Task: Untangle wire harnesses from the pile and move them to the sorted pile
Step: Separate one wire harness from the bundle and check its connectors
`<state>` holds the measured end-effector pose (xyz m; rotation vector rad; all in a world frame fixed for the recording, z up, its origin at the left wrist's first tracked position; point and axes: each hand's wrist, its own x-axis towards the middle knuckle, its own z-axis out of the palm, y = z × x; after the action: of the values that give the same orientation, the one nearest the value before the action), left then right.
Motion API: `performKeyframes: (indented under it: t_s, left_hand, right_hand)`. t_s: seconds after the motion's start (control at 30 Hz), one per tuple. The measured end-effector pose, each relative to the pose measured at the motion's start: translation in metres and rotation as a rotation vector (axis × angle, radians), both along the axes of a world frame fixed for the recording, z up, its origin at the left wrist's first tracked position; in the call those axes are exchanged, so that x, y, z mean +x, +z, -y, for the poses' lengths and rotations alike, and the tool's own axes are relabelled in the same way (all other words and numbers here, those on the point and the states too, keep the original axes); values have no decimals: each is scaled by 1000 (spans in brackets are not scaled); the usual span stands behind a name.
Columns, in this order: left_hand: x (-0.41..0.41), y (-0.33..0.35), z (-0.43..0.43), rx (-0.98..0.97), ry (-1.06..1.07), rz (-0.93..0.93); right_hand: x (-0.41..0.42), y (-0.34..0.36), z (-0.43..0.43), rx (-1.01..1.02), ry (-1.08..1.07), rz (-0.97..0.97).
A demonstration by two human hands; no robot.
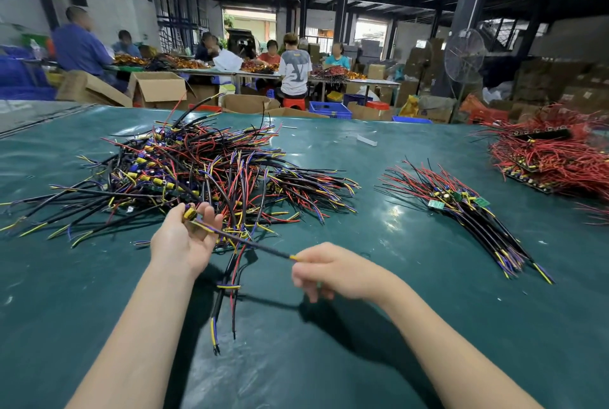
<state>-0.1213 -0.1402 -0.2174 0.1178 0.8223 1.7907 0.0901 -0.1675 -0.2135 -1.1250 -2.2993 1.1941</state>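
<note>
A big tangled pile of wire harnesses [197,174] in black, red, yellow and purple covers the left middle of the green table [362,326]. One black-sleeved harness [253,243] is stretched between my hands just in front of it. My left hand [184,240] holds its yellow component end between thumb and fingers. My right hand [333,270] pinches its yellow-tipped wire end. Other harnesses hang down from under my left hand onto the table. The sorted pile [468,210], harnesses lying side by side with small green boards, is to the right.
A heap of red wires [557,151] with black boards lies at the far right. A white strip [366,140] lies on the table beyond the piles. Behind the table are cardboard boxes [158,87], blue crates [329,109], a standing fan [464,55] and several seated people at another bench.
</note>
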Motion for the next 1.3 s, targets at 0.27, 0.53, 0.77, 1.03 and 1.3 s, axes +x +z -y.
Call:
performKeyframes:
  t_s: [0.27, 0.53, 0.77, 1.03, 1.3]
  left_hand:
    - [-18, 5, 4, 151, 137, 307]
    - [34, 9, 10, 284, 72, -318]
    - [30, 9, 14, 312, 116, -158]
    - [29, 4, 11, 213, 241, -141]
    - [19, 5, 8, 53, 210, 4]
  right_hand:
    - [21, -5, -18, -272, -239, -758]
    - [9, -5, -17, 88, -471, -449]
    - [3, -10, -7, -168, -168, -175]
    - [-1, -14, -7, 505, -190, 261]
    - [6, -18, -14, 779, -259, 558]
